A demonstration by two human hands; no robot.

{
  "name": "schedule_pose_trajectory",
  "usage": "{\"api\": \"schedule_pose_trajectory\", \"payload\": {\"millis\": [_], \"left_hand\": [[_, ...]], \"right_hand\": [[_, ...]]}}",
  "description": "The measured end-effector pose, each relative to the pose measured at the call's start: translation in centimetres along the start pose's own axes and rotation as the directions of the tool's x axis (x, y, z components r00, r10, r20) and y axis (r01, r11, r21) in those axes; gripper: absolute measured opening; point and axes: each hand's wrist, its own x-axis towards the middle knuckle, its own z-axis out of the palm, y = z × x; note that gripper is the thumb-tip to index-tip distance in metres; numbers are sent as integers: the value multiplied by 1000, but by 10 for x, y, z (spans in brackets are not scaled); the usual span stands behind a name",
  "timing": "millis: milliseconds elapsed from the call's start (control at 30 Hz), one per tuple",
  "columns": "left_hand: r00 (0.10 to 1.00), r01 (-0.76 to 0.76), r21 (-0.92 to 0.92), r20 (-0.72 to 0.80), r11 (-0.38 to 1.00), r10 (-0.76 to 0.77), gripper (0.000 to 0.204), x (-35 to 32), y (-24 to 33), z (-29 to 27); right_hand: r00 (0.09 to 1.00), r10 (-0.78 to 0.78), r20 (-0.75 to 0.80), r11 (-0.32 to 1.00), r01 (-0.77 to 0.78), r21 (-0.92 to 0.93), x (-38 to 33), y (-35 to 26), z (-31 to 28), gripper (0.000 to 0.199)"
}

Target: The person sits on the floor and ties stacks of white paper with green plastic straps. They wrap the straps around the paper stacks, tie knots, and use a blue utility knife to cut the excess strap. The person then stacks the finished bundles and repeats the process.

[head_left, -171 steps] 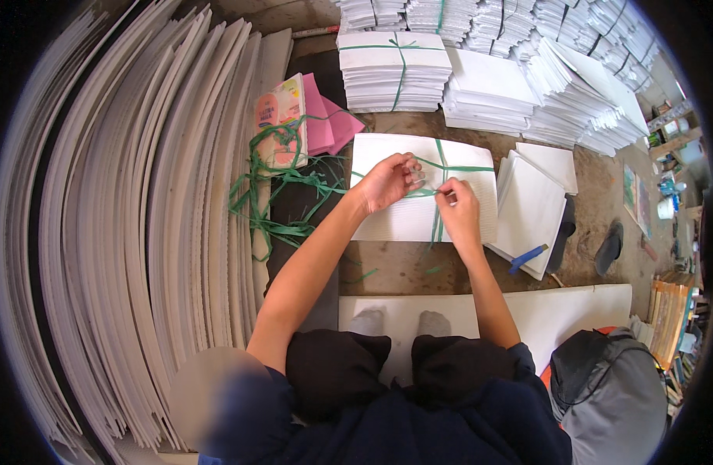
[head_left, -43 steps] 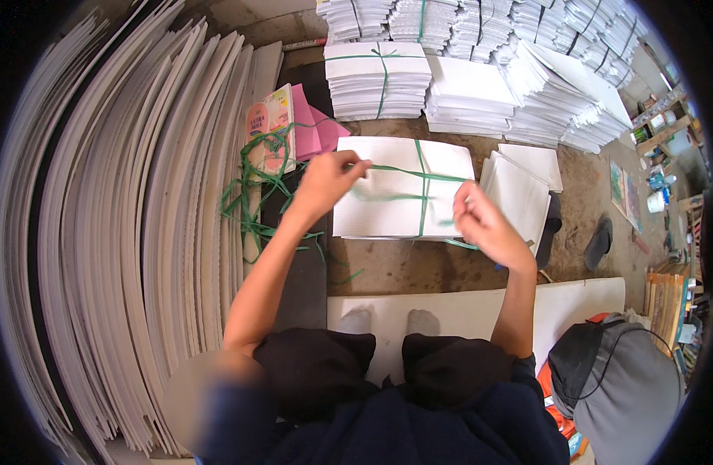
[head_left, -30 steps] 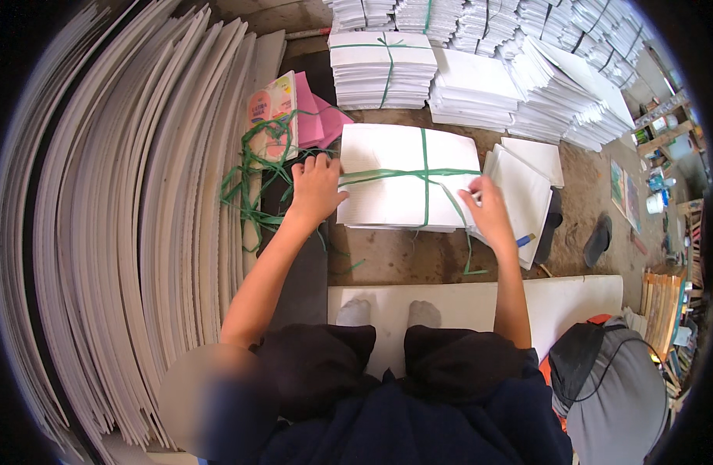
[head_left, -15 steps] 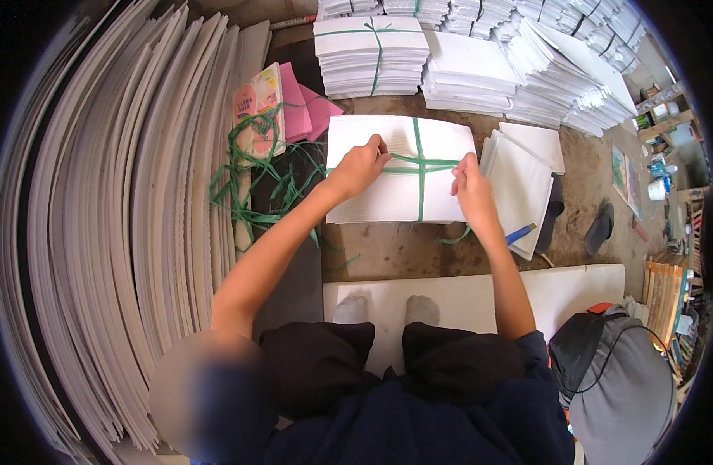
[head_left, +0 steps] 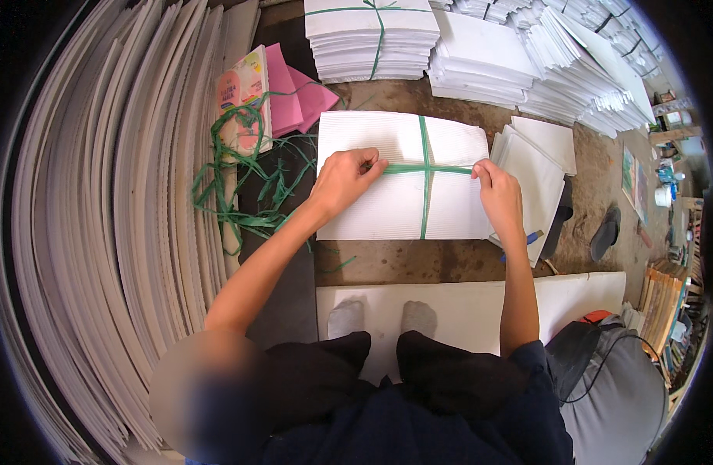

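In front of me lies a bundle of white corrugated sheets [head_left: 372, 209]. A green plastic strap [head_left: 424, 203] crosses over its top both lengthwise and sideways. My left hand [head_left: 347, 180] pinches the strap left of the crossing, its fingers closed. On the other side, near the bundle's right edge, my right hand [head_left: 499, 194] grips the strap between thumb and fingers. Between the two hands the strap runs straight and taut across the middle.
Tall white sheets [head_left: 100, 232] stand packed along the left. Loose green strapping [head_left: 252, 186] lies beside pink sheets [head_left: 290, 89]. A tied stack [head_left: 372, 46] sits at the back. Smaller sheets [head_left: 527, 174], a blue-handled cutter [head_left: 533, 235] and a dark slipper [head_left: 605, 232] are at right.
Both hands have drawn farther apart, the left going left and down, the right going right. The sideways strap now looks tighter and straighter. The view has shifted slightly.
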Motion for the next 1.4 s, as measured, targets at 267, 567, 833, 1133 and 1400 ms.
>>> {"api": "schedule_pose_trajectory", "payload": {"millis": [267, 567, 833, 1133, 1400], "left_hand": [[942, 334, -797, 263, 503, -208, 34, -3, -2, 13], [975, 215, -947, 196, 239, -100, 28, -2, 19, 29], [998, 39, -854, 62, 518, 28, 25, -7, 11, 44], [984, 169, -907, 177, 387, -13, 23, -7, 4, 29], [994, 93, -871, 105, 482, -1, 23, 0, 13, 26]], "right_hand": [[981, -187, 61, 980, 182, 81, -50, -42, -32, 4], [750, -660, 34, 724, 623, 297, -18, -83, 6, 4], [866, -477, 152, 862, 427, 274, 56, -80, 10, 13], [709, -511, -486, 783, 617, 77, 23, -64, 34, 28], [764, -593, -255, 765, 633, 116, 12, -65, 50, 27]]}}
